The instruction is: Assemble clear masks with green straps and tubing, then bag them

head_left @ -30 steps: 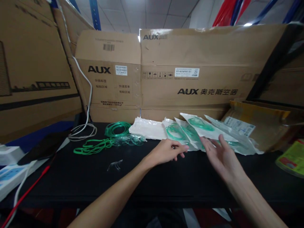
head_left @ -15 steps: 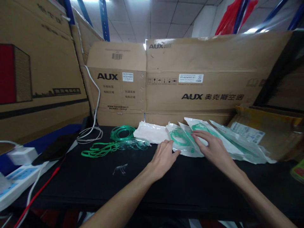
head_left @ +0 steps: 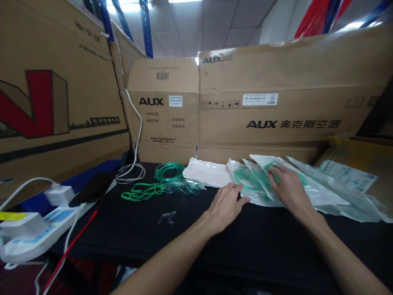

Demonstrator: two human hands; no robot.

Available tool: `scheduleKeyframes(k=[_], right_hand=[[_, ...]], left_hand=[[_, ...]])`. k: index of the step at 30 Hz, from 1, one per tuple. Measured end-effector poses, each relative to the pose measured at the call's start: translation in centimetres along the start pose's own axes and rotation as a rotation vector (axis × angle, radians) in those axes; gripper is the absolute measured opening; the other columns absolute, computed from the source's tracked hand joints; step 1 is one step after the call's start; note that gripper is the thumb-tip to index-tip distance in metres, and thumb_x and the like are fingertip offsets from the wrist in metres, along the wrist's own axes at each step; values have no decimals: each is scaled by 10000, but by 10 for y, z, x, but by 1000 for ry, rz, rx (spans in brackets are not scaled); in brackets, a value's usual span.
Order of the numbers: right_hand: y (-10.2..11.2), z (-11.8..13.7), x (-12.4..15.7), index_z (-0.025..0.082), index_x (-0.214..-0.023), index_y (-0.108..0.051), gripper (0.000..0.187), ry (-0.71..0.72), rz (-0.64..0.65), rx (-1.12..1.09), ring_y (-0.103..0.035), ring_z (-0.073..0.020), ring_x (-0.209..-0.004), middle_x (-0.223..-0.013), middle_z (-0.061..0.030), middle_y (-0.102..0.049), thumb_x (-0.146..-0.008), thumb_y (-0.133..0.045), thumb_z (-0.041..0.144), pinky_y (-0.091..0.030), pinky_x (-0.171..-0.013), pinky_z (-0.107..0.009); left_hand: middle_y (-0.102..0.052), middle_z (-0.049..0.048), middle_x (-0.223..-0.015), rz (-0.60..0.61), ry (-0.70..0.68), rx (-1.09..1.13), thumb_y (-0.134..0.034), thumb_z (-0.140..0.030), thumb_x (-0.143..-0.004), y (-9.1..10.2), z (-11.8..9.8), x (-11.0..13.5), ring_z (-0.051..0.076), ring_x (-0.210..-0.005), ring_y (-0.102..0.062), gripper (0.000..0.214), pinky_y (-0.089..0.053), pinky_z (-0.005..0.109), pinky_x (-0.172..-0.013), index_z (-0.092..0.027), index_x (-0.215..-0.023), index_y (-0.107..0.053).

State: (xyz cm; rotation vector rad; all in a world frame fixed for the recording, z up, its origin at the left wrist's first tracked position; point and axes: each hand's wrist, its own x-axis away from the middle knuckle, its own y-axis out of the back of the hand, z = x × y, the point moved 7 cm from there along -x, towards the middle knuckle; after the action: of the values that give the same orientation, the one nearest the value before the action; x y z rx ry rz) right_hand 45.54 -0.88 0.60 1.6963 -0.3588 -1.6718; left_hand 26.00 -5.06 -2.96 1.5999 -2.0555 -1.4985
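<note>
My left hand (head_left: 226,206) rests at the lower left edge of a clear pouch (head_left: 244,174) with coiled green tubing inside. Its thumb and fingers are apart, fingertips at the pouch's edge. My right hand (head_left: 288,189) lies over an overlapping pouch (head_left: 317,191) with white backing, which also shows green tubing. The fingers there are stretched out and touch the pouch; I see no grip on it. Several such pouches fan out to the right. Left of them lies a flat white packet (head_left: 207,172), beside a coil of green tube (head_left: 168,171) and a clear mask-like piece (head_left: 184,187).
Green straps (head_left: 143,191) and a small clear scrap (head_left: 167,218) lie on the black table (head_left: 190,262). A power strip (head_left: 58,229), a phone-like dark slab (head_left: 92,188) and cables sit at left. Cardboard panels (head_left: 221,131) stand behind, with a taped box (head_left: 353,164) at right.
The view has turned left, so everything sits further right in it. Both hands have shifted slightly right along the pouches, and my right fingers now lie more over the overlapping pouch.
</note>
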Motion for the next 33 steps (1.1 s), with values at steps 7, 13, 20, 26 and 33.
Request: scheduleKeyframes(k=[7, 13, 20, 26, 33], right_hand=[[3, 89, -10, 163, -1039, -774, 345, 58, 100, -324, -746, -303, -1005, -1060, -129, -800, -983, -469, 314, -560, -922, -434], [-37, 181, -7, 173, -1160, -764, 274, 160, 339, -509, -746, -252, -1048, -1130, -94, -798, -961, -611, 284, -553, -933, -340], [-62, 213, -6, 118, -1263, -709, 346, 184, 455, -523, -664, -294, -1201, -1216, -171, -746, -971, -637, 289, -484, -1027, -371], [-65, 210, 6, 124, -1166, -755, 304, 192, 543, -511, -686, -319, -1089, -1092, -175, -752, -951, -652, 313, -487, -966, -382], [-51, 194, 17, 171, -1086, -757, 230, 103, 551, -514, -718, -305, -1003, -1064, -143, -783, -933, -629, 287, -521, -868, -363]], left_hand=[[-721, 81, -1121, -231, -4, -29, -504, -371, -1033, 73, 14, 3, 231, -1039, -685, 312, -506, 349, -984, -194, -1148, -734], [-742, 59, -1217, -63, 68, -160, -571, -420, -984, 145, 86, 25, 249, -1158, -653, 330, -450, 382, -1061, -231, -1211, -716], [-748, 39, -1259, 114, 147, -85, -628, -521, -914, 152, 135, 44, 266, -1193, -667, 399, -464, 360, -1063, -239, -1169, -750], [-743, 45, -1277, 200, 143, -1, -694, -444, -889, 131, 139, 47, 266, -1196, -670, 406, -456, 357, -1073, -235, -1234, -737], [-734, 56, -1293, 210, 49, 68, -708, -386, -904, 117, 128, 45, 244, -1214, -662, 368, -446, 357, -1086, -229, -1235, -733]])
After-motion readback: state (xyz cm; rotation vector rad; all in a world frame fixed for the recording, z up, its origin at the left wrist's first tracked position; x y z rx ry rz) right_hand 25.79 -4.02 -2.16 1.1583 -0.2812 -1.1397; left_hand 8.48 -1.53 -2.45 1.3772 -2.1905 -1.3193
